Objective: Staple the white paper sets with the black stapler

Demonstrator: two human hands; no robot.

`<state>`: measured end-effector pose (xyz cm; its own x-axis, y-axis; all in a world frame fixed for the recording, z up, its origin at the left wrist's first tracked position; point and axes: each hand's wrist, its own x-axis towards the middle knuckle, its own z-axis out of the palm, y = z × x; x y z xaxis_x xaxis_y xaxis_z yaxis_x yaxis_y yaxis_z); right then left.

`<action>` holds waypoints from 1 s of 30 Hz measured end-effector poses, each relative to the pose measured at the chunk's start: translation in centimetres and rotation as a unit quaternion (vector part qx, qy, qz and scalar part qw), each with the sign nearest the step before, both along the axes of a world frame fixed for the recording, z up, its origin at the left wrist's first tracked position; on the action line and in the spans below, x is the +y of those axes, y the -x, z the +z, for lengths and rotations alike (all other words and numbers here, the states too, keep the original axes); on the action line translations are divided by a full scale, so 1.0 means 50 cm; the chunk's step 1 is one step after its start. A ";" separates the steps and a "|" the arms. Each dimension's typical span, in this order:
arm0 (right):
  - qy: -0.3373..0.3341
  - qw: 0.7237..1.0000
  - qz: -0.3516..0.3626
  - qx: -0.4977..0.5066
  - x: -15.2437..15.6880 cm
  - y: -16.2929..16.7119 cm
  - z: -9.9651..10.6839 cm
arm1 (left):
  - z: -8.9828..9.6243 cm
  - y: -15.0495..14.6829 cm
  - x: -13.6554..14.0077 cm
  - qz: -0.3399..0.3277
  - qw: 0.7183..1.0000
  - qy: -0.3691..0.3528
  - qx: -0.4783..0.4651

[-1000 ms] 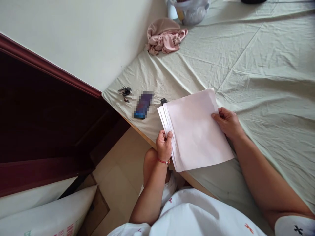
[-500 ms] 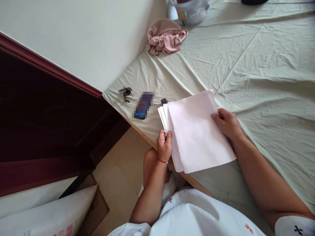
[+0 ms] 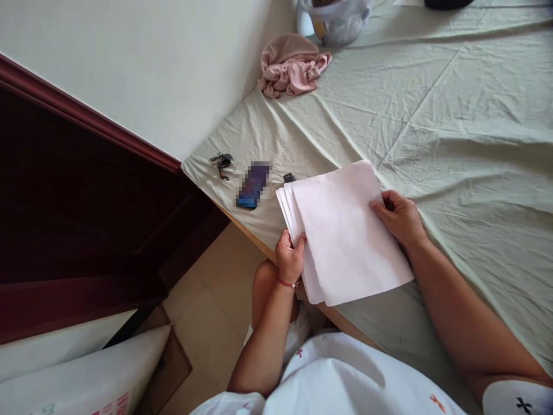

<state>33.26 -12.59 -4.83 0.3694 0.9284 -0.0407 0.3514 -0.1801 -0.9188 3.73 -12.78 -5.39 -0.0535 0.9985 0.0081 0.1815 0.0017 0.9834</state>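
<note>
A stack of white paper sheets point(image 3: 349, 236) is held between both hands over the edge of the bed, its left edges fanned out. My left hand point(image 3: 290, 257), with a red string bracelet on its wrist, pinches the left side, thumb on top. On the right edge, my right hand point(image 3: 401, 218) grips the sheets with its thumb above; its other fingers are partly hidden under the paper. A small black object point(image 3: 288, 178) lies just beyond the stack's upper left corner, partly covered by it.
On the pale green sheet point(image 3: 466, 104) lie a phone point(image 3: 253, 185) with a blurred screen and a small bunch of keys point(image 3: 222, 163). Farther back are a crumpled pink cloth point(image 3: 294, 66) and a translucent tub point(image 3: 341, 23). A white sack point(image 3: 95, 374) stands at the lower left.
My left thumb has slid slightly right over the paper's left side. The top sheets have shifted a little, and their left edges look slightly more spread. My right hand keeps its grip.
</note>
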 end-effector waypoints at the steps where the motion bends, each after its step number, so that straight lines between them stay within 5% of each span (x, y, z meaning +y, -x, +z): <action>1: -0.001 1.000 -0.006 0.001 0.000 0.001 0.002 | 0.001 0.000 0.000 0.002 1.000 0.002 -0.014; 30: 0.018 0.998 -0.020 -0.059 -0.001 0.010 0.009 | -0.009 0.006 -0.008 -0.087 0.990 -0.015 -0.110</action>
<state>32.75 -12.62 -4.35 0.4104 0.9114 -0.0286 0.4485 -0.2290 -0.8639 3.43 -13.19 -5.82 0.1159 0.9923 0.0444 -0.0414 -0.0399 0.9983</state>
